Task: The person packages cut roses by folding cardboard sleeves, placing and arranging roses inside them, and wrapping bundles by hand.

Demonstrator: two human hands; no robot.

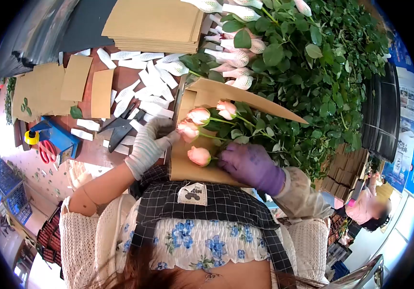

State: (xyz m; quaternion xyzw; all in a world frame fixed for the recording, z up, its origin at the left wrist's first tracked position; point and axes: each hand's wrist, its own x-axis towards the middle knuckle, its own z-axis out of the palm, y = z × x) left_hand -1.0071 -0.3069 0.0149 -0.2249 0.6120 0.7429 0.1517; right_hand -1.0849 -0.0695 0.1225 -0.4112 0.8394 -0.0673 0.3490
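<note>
Four pink roses [199,116] lie with their heads to the left on a sheet of brown cardboard [183,169] in front of me. My left hand [151,142], in a pale glove, is beside the leftmost rose head, thumb and fingers apart, fingertips close to its petals. I cannot make out whether they touch. My right hand [251,166], in a purple glove, curls round the stem of the lowest rose [199,156] just behind its head. A raised cardboard flap [245,98] stands along the far side of the flowers.
White foam net sleeves [156,82] lie scattered at the left, near black scissors [120,131]. A blue tape dispenser [60,137] and red-handled scissors [47,151] are farther left. Stacked cardboard [154,24] lies behind. Leafy rose stems [322,72] fill the right. Another person [365,207] is at far right.
</note>
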